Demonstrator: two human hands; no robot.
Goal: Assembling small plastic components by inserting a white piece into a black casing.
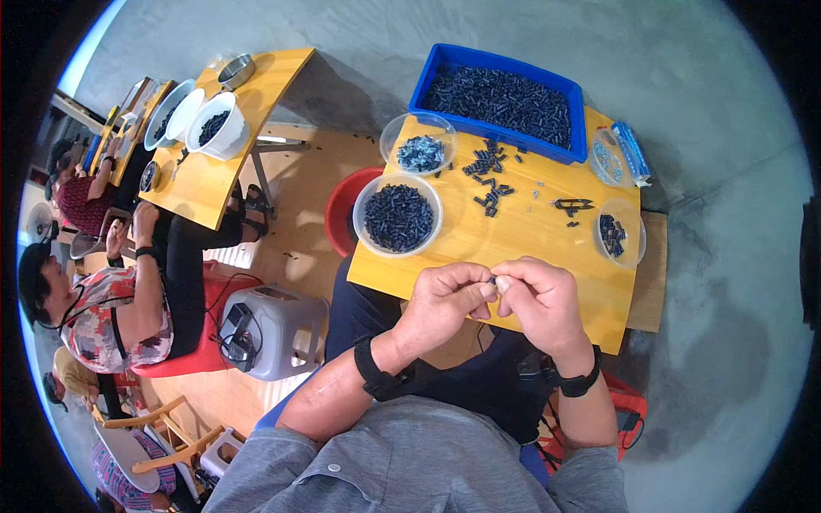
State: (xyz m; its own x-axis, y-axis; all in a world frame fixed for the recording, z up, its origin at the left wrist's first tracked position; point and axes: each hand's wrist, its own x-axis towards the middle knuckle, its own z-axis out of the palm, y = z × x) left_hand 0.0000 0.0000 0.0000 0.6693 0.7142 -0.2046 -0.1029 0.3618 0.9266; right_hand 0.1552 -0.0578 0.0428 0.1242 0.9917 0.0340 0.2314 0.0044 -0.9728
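My left hand (446,299) and my right hand (540,301) meet over the near edge of the yellow table (402,272). Their thumbs and forefingers are pinched together on a small dark piece (493,280), mostly covered by the fingertips. Left of them stands a round clear tub (398,215) full of short black cylindrical pieces. Beyond it, a second clear tub (419,144) holds small bluish-clear parts. Loose black pieces (490,179) lie scattered mid-table. On the right are small black-handled snips (573,203) and a clear bowl (617,232) with some black pieces.
A large blue bin (513,103) heaped with black pieces sits at the far edge. Near it are a shallow clear dish (609,162) and a blue packet (631,152). A red bucket (342,198) stands left of the table. Co-workers sit at other tables on the left.
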